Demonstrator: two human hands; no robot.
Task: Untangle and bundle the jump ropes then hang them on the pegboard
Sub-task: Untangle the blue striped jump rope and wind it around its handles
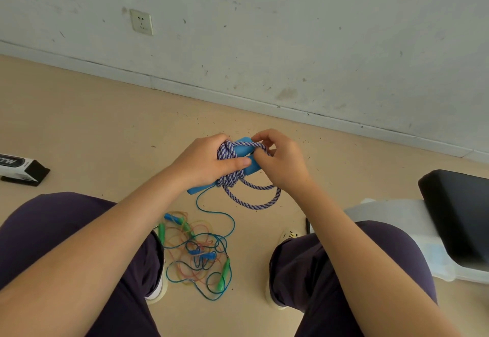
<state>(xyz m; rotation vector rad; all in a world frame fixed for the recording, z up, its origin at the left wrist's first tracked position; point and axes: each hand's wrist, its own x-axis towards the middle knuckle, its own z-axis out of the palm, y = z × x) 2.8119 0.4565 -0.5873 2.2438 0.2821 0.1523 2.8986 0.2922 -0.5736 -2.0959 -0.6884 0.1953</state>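
Black-and-white, a printed box [19,168] is lying on the tan floor [92,125] at far left. Moving right, the left hand [206,162] is gripping a purple-and-white braided jump rope [230,175] coiled around blue handles [244,151], thumb pressing across the coils. Beside it, the right hand [280,162] is pinching one loop. Below, between the knees, thin tangled jump ropes [197,254] are lying on the floor. At far right, a black cushion [460,209] is sitting.

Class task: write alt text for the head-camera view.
Two hands wind a purple-and-white braided rope around blue handles: left hand grips the bundle, right hand pinches a loop. Thin tangled jump ropes lie on the floor below.
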